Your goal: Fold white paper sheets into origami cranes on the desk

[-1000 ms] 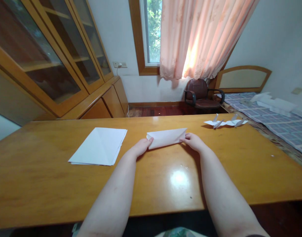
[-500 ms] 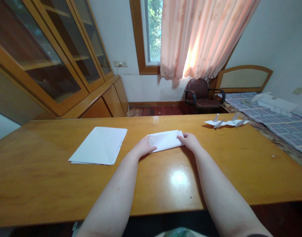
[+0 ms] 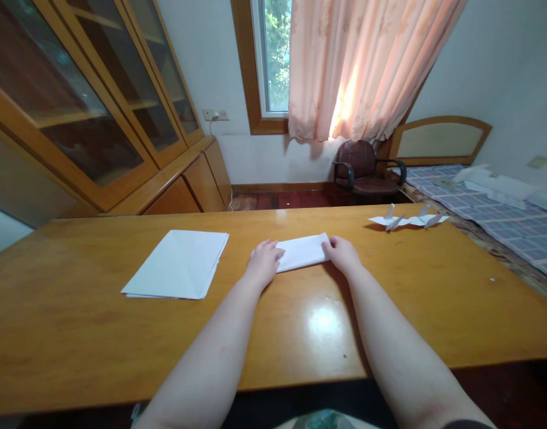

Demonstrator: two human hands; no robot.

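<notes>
A folded white sheet of paper (image 3: 302, 251) lies flat on the wooden table (image 3: 99, 333), near its far middle. My left hand (image 3: 264, 262) rests on the sheet's left end, fingers stretched flat and pressing down. My right hand (image 3: 342, 254) sits at the sheet's right end, fingers curled over the paper's edge and holding it against the table.
A stack of white sheets (image 3: 178, 264) lies to the left of my hands. Folded paper figures (image 3: 407, 220) sit at the table's far right. Beyond the table are a dark office chair (image 3: 365, 170), a bed (image 3: 492, 208), a glass-door cabinet (image 3: 86, 113) and a curtained window (image 3: 358, 65).
The folded sheet has got shorter and flatter as its ends came in. My left hand moved from pinching the left tip to lying flat on the paper.
</notes>
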